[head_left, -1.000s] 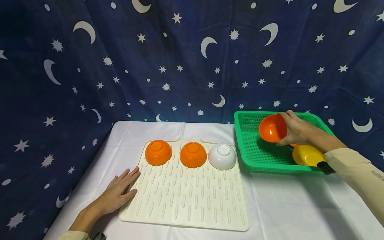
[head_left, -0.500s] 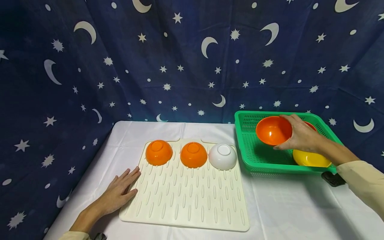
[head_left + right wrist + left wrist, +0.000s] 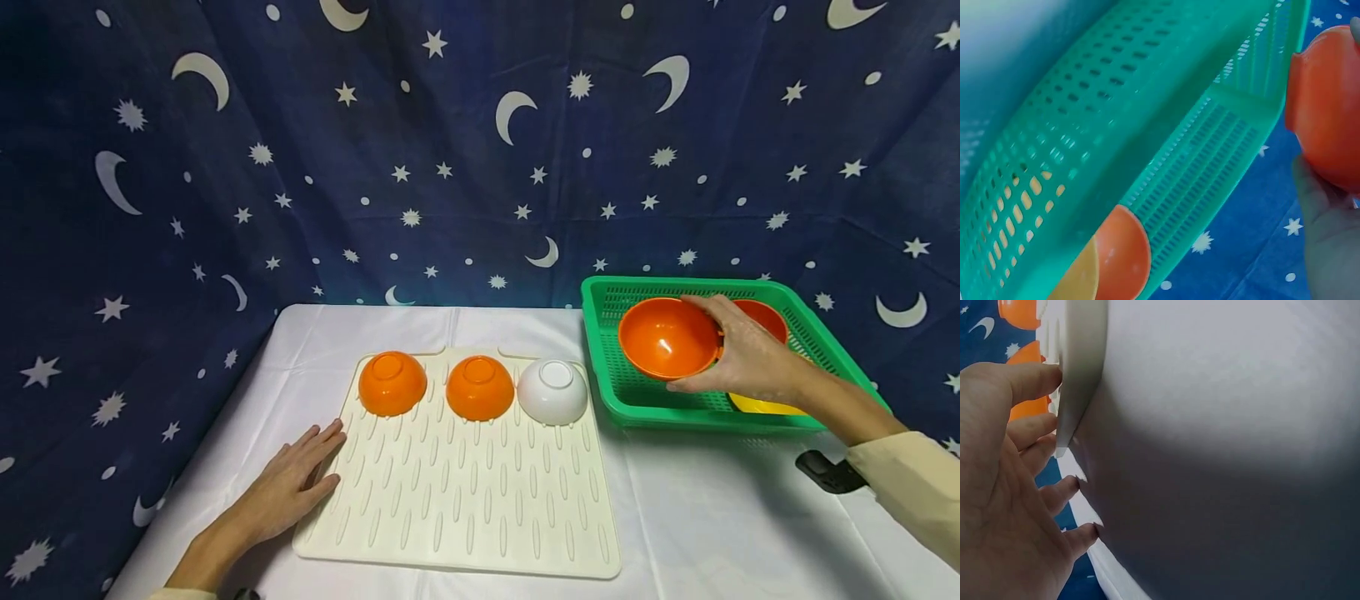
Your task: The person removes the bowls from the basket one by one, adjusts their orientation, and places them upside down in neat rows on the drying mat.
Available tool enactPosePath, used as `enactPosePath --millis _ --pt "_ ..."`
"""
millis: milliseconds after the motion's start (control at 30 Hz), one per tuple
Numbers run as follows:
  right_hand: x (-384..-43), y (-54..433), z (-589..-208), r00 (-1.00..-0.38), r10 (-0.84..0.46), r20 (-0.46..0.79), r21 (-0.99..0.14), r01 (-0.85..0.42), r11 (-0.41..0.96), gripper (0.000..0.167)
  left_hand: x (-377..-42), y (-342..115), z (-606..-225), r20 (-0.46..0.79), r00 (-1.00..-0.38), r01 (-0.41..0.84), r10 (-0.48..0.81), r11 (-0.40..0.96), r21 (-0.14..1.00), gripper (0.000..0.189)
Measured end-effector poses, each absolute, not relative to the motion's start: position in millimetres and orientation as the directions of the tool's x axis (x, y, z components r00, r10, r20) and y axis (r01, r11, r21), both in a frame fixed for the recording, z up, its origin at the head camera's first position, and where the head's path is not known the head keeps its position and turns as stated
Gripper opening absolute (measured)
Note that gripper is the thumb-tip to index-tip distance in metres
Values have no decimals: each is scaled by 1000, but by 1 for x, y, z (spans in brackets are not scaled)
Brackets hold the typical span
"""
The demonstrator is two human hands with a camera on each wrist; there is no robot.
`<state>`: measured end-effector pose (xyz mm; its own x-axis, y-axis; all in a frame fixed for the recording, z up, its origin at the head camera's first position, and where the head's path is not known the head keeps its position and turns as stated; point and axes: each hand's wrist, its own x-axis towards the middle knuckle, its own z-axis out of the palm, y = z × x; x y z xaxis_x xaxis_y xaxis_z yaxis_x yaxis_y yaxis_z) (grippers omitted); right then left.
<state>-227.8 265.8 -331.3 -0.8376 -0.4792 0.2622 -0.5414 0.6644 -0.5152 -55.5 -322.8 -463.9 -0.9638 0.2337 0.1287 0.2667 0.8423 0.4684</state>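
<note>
My right hand (image 3: 742,350) grips an orange bowl (image 3: 663,340) by its rim and side, over the left part of the green basket (image 3: 611,392). The bowl is tilted, its inside facing the head camera. In the right wrist view the held bowl (image 3: 1332,112) shows its foot ring, beside the basket wall. Another orange bowl (image 3: 767,317) and a yellow bowl (image 3: 765,406), partly hidden by my hand, lie in the basket. At the left edge of the cream ridged drying mat (image 3: 465,492), my left hand (image 3: 281,483) rests with fingers spread, thumb and fingertips touching the edge.
Along the mat's back edge sit two upside-down orange bowls, the left one (image 3: 392,383) and the middle one (image 3: 480,388), then an upside-down white bowl (image 3: 553,392). A white cloth (image 3: 712,508) covers the table. Behind hangs a dark blue star-and-moon curtain (image 3: 450,125).
My right hand has brought the orange bowl left and a little toward me within the basket area, uncovering the other orange bowl behind it. The left hand stays put.
</note>
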Motion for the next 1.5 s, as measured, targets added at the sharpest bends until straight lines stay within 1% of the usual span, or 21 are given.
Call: enactPosePath --millis 200,367,467,533,600,667,733,833,933,967,1033,1133,1233,1300,1400,1500 --pt "-212 257 -333 -821 -483 303 -502 -569 652 111 -55 -320 -464 148 -959 281 240 855 435 56" --pt "-198 245 -337 -773 -518 366 -484 -633 604 111 -54 -315 -463 153 -961 275 232 870 410 55" --pt "-190 236 -339 -742 -539 400 -464 -670 579 112 -54 -309 -460 225 -948 293 223 889 353 55" --pt "-185 230 -339 -731 -551 403 -476 -681 556 113 -55 -302 -457 309 -925 313 219 901 299 54" --pt "-181 225 -339 -723 -562 401 -491 -688 535 114 -56 -294 -451 385 -900 324 205 905 276 54" --pt "-176 220 -339 -724 -573 384 -518 -683 516 114 -55 -284 -445 417 -895 309 161 896 318 54" --pt "-171 214 -339 -724 -583 369 -539 -677 501 113 -52 -272 -437 399 -911 284 105 861 423 54" --pt "-163 206 -340 -718 -603 347 -565 -673 476 113 -48 -251 -425 327 -944 259 39 703 663 52" --pt "-156 197 -341 -709 -625 326 -585 -671 455 113 -47 -229 -415 225 -973 221 46 453 864 47" --pt "-155 194 -342 -705 -632 320 -592 -670 448 112 -46 -222 -412 184 -981 193 58 360 913 46" --pt "-151 187 -345 -698 -646 309 -599 -671 437 111 -45 -208 -406 78 -992 97 96 208 973 45" --pt "-147 176 -351 -683 -663 307 -613 -675 411 111 -47 -188 -402 -68 -978 -66 195 17 998 49" --pt "-143 164 -357 -665 -681 308 -619 -684 387 110 -50 -170 -403 -170 -939 -211 298 -108 972 56" --pt "-141 156 -361 -656 -688 311 -613 -691 382 110 -52 -159 -406 -207 -911 -287 356 -190 939 60" --pt "-138 145 -368 -642 -697 319 -613 -701 365 112 -52 -146 -411 -258 -878 -392 403 -297 871 65" --pt "-135 139 -375 -634 -700 328 -611 -708 355 113 -53 -135 -413 -264 -843 -461 469 -376 804 73"
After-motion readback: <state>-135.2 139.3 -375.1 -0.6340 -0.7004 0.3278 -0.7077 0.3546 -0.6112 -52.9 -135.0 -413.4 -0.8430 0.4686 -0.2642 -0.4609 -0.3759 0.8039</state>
